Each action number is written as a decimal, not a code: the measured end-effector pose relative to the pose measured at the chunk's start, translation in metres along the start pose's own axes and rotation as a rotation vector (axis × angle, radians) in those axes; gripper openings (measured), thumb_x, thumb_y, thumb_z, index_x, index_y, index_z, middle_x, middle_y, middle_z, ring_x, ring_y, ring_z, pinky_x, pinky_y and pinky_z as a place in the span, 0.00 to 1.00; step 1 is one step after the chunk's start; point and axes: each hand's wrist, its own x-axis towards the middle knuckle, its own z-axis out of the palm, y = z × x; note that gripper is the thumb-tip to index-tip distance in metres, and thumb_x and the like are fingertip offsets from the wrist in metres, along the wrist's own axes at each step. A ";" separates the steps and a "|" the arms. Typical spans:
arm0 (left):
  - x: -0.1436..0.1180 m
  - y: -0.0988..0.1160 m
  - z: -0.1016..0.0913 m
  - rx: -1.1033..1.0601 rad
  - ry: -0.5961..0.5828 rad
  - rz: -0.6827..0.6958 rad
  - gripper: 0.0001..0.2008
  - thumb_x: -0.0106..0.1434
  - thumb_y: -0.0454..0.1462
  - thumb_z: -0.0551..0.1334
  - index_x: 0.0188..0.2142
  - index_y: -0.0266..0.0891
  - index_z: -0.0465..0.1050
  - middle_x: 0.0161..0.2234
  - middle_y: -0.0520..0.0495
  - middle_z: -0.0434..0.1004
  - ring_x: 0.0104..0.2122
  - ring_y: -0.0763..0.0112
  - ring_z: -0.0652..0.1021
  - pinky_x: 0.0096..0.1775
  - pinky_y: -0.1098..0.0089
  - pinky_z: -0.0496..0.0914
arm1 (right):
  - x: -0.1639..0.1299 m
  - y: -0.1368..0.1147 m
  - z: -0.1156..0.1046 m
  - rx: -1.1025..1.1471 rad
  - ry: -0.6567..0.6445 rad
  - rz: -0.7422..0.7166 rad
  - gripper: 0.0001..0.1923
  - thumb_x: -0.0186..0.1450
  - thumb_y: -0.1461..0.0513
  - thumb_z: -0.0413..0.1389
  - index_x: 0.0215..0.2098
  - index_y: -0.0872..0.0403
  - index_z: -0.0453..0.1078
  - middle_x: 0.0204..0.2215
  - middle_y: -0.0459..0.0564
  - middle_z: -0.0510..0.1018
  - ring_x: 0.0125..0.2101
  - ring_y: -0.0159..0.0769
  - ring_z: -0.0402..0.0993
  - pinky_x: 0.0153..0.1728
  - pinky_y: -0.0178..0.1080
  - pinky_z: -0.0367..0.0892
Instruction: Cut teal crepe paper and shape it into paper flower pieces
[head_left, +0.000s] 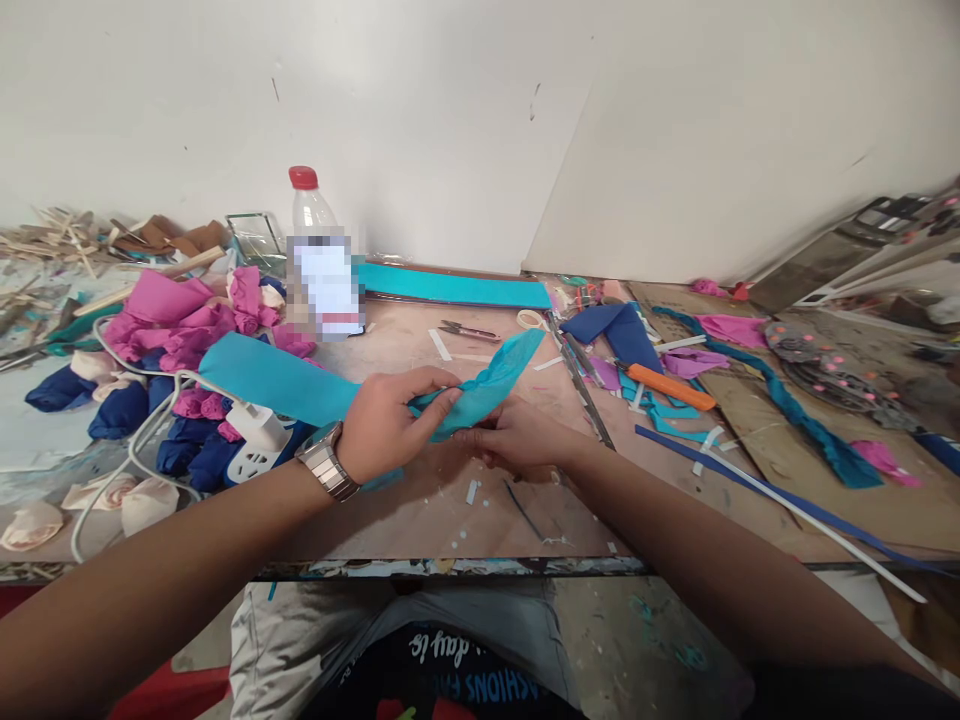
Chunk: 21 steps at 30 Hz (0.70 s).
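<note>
A long teal fabric strip runs across the worktable from the left to the middle, its right end gathered into a fold. My left hand, with a metal watch at the wrist, pinches the strip at its middle. Under the folded end, my right hand holds the same strip from below. Both hands sit just above the table, close to its front edge.
A plastic bottle with a red cap stands behind. Pink fabric rolls, blue rolls and cream rolls lie left, with a white power strip. Small snips, an orange knife and a second teal strip lie beyond.
</note>
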 end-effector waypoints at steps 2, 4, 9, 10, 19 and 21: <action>0.001 0.000 0.000 -0.001 0.010 -0.004 0.10 0.70 0.41 0.61 0.43 0.42 0.81 0.39 0.51 0.86 0.38 0.68 0.84 0.39 0.71 0.72 | 0.000 0.001 -0.002 -0.016 -0.085 -0.020 0.20 0.62 0.46 0.63 0.30 0.55 0.73 0.17 0.41 0.71 0.17 0.28 0.67 0.17 0.31 0.63; 0.002 -0.001 0.000 -0.016 -0.008 -0.032 0.10 0.70 0.41 0.61 0.42 0.42 0.81 0.38 0.51 0.86 0.37 0.68 0.83 0.39 0.71 0.72 | -0.001 0.000 -0.007 -0.014 -0.151 -0.061 0.20 0.60 0.46 0.64 0.33 0.55 0.75 0.21 0.43 0.76 0.22 0.31 0.72 0.22 0.33 0.68; 0.005 -0.003 0.002 -0.092 -0.134 -0.178 0.11 0.69 0.42 0.61 0.38 0.40 0.80 0.34 0.51 0.84 0.32 0.69 0.80 0.34 0.70 0.70 | 0.000 0.002 -0.029 0.069 -0.131 -0.153 0.24 0.58 0.43 0.67 0.34 0.56 0.76 0.28 0.49 0.81 0.30 0.36 0.77 0.33 0.38 0.73; 0.006 -0.003 0.002 -0.107 -0.153 -0.204 0.11 0.68 0.43 0.61 0.37 0.40 0.79 0.33 0.51 0.84 0.32 0.69 0.79 0.34 0.70 0.69 | 0.001 0.004 -0.034 0.090 -0.121 -0.155 0.24 0.59 0.43 0.66 0.32 0.56 0.75 0.26 0.48 0.80 0.26 0.34 0.76 0.29 0.36 0.71; 0.007 -0.006 0.004 -0.169 -0.299 -0.241 0.11 0.66 0.41 0.62 0.33 0.38 0.79 0.30 0.51 0.81 0.28 0.72 0.76 0.31 0.71 0.66 | 0.002 0.010 -0.067 0.254 0.208 -0.343 0.23 0.65 0.46 0.63 0.50 0.51 0.76 0.47 0.53 0.81 0.44 0.40 0.78 0.44 0.41 0.73; 0.007 -0.006 0.004 -0.169 -0.322 -0.223 0.10 0.65 0.40 0.62 0.33 0.39 0.80 0.31 0.51 0.82 0.29 0.72 0.76 0.31 0.71 0.67 | -0.005 -0.001 -0.066 0.026 0.294 -0.428 0.19 0.67 0.49 0.61 0.50 0.50 0.77 0.48 0.53 0.81 0.46 0.41 0.77 0.46 0.42 0.72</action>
